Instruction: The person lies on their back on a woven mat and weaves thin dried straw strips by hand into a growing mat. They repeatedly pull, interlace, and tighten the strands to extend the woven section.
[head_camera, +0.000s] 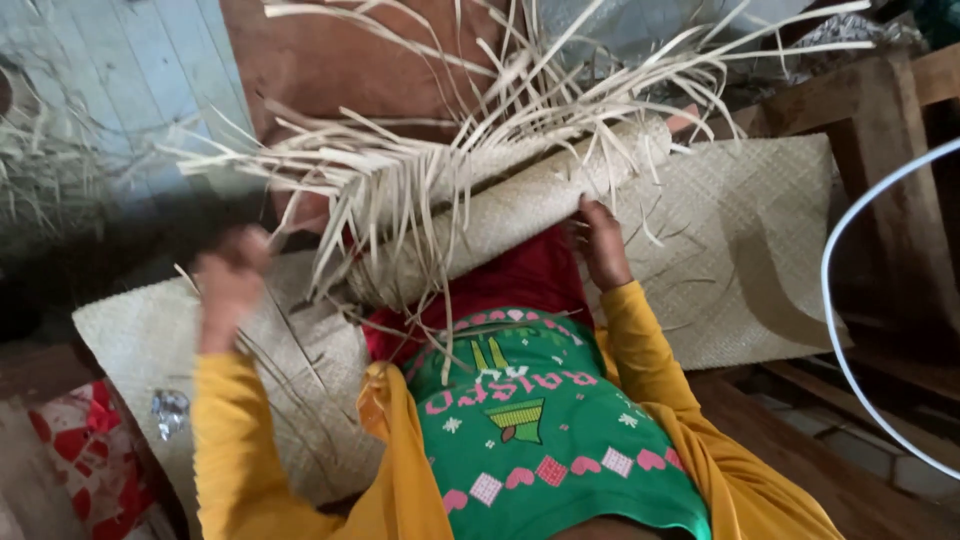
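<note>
A rolled pale woven mat (520, 205) lies across my lap, with many loose straw strips (400, 160) fanning out from its upper edge. My right hand (601, 243) rests on the lower right side of the roll, fingers pressed to the weave. My left hand (232, 282) is blurred, raised at the left beside the loose strips; I cannot tell whether it holds a strip. I wear yellow sleeves and a green patterned top over red cloth (520, 280).
A flat woven mat (760, 260) spreads beneath the roll to both sides. A wooden frame (880, 110) stands at the right, with a white curved tube (835, 330) in front. Red-and-white patterned cloth (85, 450) lies at lower left. Pale blue boards (120, 70) are at upper left.
</note>
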